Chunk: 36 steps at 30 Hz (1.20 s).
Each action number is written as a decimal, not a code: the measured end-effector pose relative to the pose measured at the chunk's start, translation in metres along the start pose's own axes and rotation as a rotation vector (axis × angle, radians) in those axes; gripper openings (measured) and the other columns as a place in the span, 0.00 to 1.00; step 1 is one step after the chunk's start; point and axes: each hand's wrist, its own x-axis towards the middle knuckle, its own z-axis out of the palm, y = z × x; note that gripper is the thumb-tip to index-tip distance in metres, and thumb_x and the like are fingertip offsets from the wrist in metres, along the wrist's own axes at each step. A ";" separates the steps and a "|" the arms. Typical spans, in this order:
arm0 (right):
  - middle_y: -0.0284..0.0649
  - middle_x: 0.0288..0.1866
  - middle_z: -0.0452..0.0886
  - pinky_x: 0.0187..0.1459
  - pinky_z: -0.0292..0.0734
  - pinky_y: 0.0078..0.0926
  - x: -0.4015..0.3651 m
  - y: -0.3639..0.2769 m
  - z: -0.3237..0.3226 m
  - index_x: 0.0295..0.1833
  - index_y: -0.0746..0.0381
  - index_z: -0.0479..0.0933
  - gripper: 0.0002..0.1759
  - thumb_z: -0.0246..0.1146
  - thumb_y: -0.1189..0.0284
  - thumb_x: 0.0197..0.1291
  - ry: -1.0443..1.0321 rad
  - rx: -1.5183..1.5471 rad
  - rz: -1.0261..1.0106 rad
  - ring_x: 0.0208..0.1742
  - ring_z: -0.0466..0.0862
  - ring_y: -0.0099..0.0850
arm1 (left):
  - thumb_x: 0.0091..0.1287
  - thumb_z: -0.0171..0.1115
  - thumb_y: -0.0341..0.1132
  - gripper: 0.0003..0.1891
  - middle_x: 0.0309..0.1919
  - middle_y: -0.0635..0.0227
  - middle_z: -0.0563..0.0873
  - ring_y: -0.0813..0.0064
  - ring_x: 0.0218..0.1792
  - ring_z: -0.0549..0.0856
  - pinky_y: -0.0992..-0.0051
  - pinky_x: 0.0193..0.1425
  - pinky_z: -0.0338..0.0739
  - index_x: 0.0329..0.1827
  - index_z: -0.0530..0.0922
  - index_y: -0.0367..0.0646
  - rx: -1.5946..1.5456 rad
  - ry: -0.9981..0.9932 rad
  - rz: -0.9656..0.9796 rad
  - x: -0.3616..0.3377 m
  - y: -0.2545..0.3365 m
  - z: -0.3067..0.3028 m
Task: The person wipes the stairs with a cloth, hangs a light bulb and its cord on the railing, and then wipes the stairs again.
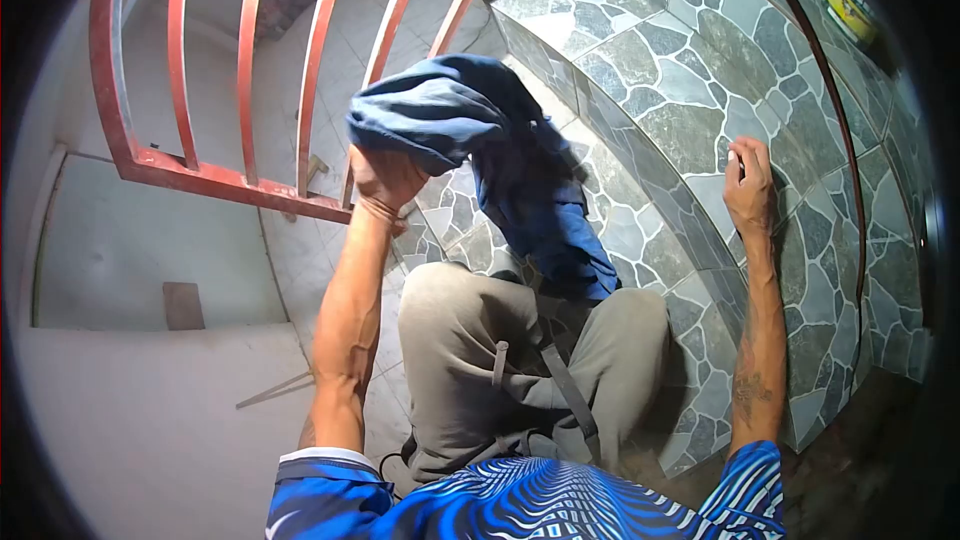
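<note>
Sagging softly, the blue cloth [440, 108] should grip best at its bunched top. It hides our left hand's [388, 176] fingers; our right hand's [750, 190] curl loosely.

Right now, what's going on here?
Someone crouched or seated has a blue cloth raised on the left hand, next to a red metal frame; the cloth hides the fingers, and its lower end hangs towards the knees. The right hand holds nothing, fingers loosely curled, over the stone-patterned step.
</note>
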 end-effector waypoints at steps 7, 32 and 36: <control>0.47 0.53 0.76 0.51 0.79 0.36 0.002 -0.008 -0.005 0.49 0.67 0.77 0.10 0.57 0.79 0.63 -0.036 0.016 0.085 0.53 0.80 0.45 | 0.70 0.58 0.50 0.35 0.69 0.53 0.71 0.59 0.68 0.73 0.58 0.72 0.71 0.73 0.61 0.37 -0.037 0.067 -0.131 0.006 -0.079 -0.050; 0.47 0.53 0.77 0.51 0.78 0.35 0.002 -0.009 -0.005 0.48 0.67 0.78 0.09 0.56 0.76 0.65 -0.026 -0.017 0.044 0.51 0.81 0.46 | 0.65 0.61 0.53 0.32 0.65 0.53 0.75 0.56 0.68 0.70 0.53 0.74 0.61 0.64 0.73 0.37 -0.045 -0.239 0.624 -0.057 0.121 -0.039; 0.46 0.53 0.77 0.51 0.78 0.35 0.005 -0.018 -0.010 0.47 0.65 0.78 0.09 0.56 0.75 0.65 -0.048 -0.039 0.059 0.51 0.82 0.45 | 0.63 0.62 0.51 0.29 0.60 0.54 0.77 0.57 0.64 0.73 0.55 0.72 0.63 0.60 0.75 0.36 0.710 0.351 0.936 -0.033 0.152 0.011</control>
